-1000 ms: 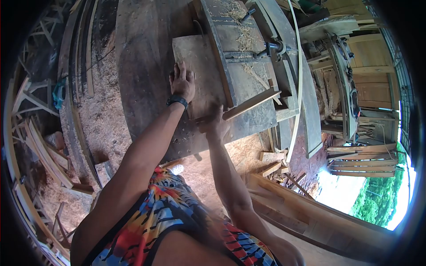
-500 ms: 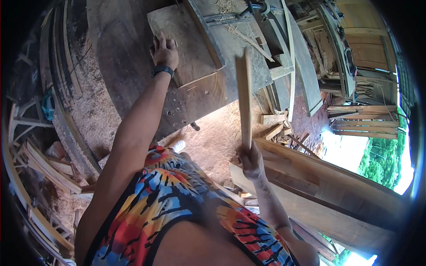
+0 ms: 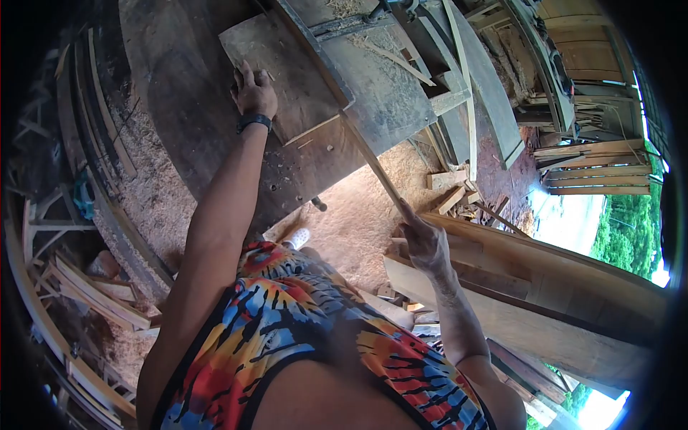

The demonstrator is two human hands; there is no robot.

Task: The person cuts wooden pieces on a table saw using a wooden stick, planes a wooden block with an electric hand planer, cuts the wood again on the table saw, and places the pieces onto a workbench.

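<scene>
Wood: one strip is clasped in the right hand — the left hand, fingers spread, rests on one board.

Near end of wood strip hidden inside right hand, some of its fingers out of sight too; far end by the fence, touching or not, can't tell; left hand hides part of the board, palm side not visible; fence, workbench and clamp-like fitting cut off by top edge; patterned top cut by bottom edge; only part of white shoe shows; blue-green item at left too blurred to identify; dark objects on far bench too small to tell
</scene>
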